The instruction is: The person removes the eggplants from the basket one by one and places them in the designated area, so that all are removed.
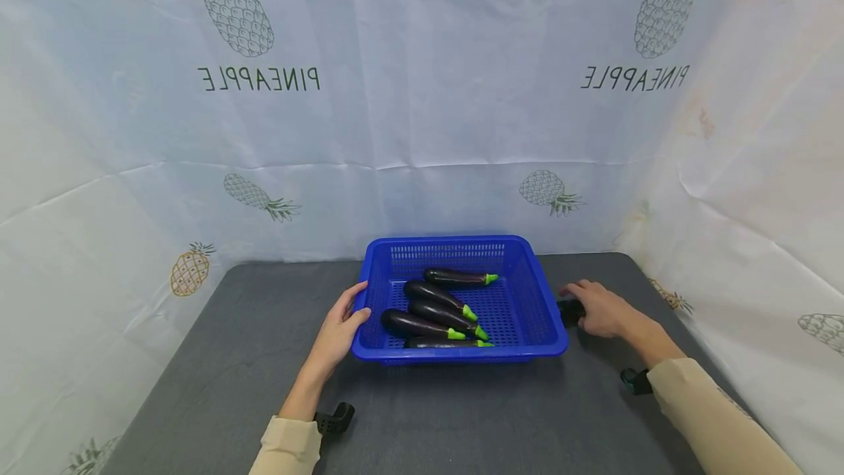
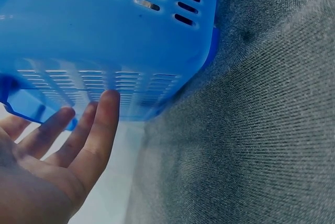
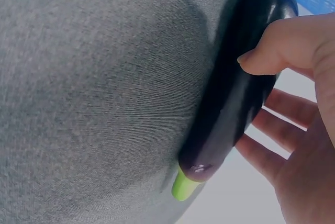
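Note:
A blue plastic basket (image 1: 461, 352) with slotted walls stands on the dark grey table. Several dark purple eggplants (image 1: 455, 278) with green stem ends lie inside it. My left hand (image 1: 339, 328) is at the basket's left side, fingers loosely extended; in the left wrist view its fingertips come up to the slotted wall, and whether they press on it I cannot tell. Right of the basket, my right hand (image 1: 600, 308) holds another eggplant (image 3: 235, 88). The thumb lies over this eggplant and the other fingers are along its far side. Its green end points away from the basket.
The grey table (image 1: 461, 416) extends in front of the basket and to both sides. Behind it hangs a pale cloth (image 1: 455, 108) printed with pineapples, and similar cloth lines the left and right. Black wrist straps (image 1: 335, 418) are on both arms.

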{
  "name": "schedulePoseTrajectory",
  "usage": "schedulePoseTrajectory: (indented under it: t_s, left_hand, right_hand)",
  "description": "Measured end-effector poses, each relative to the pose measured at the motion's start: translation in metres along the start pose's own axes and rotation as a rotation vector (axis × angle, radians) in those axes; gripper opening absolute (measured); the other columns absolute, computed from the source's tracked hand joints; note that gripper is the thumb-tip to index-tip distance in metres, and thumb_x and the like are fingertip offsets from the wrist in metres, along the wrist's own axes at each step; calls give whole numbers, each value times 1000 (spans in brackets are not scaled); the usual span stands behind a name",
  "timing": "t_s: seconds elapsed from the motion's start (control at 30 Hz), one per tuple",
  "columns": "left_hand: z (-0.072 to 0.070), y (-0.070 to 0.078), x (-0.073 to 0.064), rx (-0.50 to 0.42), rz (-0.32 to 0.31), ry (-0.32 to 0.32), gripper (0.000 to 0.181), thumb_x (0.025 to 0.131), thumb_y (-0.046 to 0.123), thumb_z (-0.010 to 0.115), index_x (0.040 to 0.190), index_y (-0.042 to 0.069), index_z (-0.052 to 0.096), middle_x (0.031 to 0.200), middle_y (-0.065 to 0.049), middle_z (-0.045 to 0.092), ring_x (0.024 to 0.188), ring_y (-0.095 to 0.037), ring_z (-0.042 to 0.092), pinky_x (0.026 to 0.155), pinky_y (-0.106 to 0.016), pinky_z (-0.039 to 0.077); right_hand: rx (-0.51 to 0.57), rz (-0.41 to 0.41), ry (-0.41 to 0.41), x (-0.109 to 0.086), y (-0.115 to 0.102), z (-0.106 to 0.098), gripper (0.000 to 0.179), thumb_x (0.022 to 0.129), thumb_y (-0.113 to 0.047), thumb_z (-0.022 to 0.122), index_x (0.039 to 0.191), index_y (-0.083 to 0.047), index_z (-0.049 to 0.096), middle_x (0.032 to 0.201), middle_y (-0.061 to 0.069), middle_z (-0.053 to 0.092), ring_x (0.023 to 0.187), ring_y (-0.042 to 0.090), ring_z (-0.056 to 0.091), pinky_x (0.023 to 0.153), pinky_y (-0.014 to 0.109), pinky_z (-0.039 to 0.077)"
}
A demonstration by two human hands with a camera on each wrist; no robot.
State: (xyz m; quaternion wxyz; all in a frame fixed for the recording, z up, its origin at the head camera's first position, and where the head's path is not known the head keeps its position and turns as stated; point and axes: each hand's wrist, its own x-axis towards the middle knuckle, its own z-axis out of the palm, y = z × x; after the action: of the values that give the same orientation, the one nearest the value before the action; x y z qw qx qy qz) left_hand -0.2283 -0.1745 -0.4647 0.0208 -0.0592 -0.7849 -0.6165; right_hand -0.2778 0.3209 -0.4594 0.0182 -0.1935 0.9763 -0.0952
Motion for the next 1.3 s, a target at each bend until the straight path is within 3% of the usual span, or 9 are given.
schedulePoseTrajectory:
  t_s: [0.3,0.63,0.97,1.3]
  left_hand:
    - [1,-2,0,4,29,-3,48,97,17,53,143,18,41,150,-14,33,135,-34,36,104,-55,33]
    - [1,-3,1,-9,15,-20,48,97,17,53,144,19,40,150,-12,35,133,-32,38,102,-54,36]
    - [-1,-2,-2,-11,-4,-20,48,98,17,52,144,22,39,151,-10,33,135,-29,36,104,-52,34]
    - [-2,-1,1,0,2,-20,48,98,18,51,144,22,39,152,-10,31,137,-29,34,106,-53,32]
  right_hand:
    - [-36,-10,30,1,-1,4,42,76,-1,70,116,-9,60,111,15,57,104,38,53,80,54,46]
    - [-43,-41,90,-1,1,4,38,77,0,69,113,-9,61,107,12,57,104,38,53,80,54,45]
    - [-12,-4,80,-3,-4,-18,37,81,-4,67,117,-10,60,114,14,56,108,39,51,76,53,46]
    - [-10,-41,120,0,-17,-47,32,87,-12,63,118,-7,58,115,16,57,108,39,52,82,55,45]
